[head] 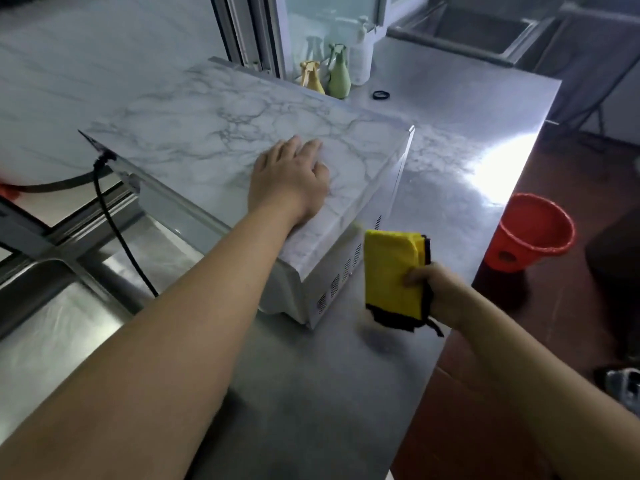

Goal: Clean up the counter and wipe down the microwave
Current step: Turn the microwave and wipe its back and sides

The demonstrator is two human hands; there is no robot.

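Observation:
The microwave (194,133) has a marble-patterned top and white vented side, and stands on the steel counter (450,174). My left hand (289,180) lies flat on its top near the right edge, fingers spread, holding nothing. My right hand (441,292) grips a folded yellow cloth (393,271) with a black backing, held upright just off the microwave's vented side and above the counter. The cloth's far face is hidden.
Yellow and green spray bottles (337,72) and a white pump bottle (360,53) stand behind the microwave, with a black ring (381,95) beside them. A black power cable (114,223) trails left over a steel sink (52,317). A red bucket (531,230) sits on the floor beyond the counter edge.

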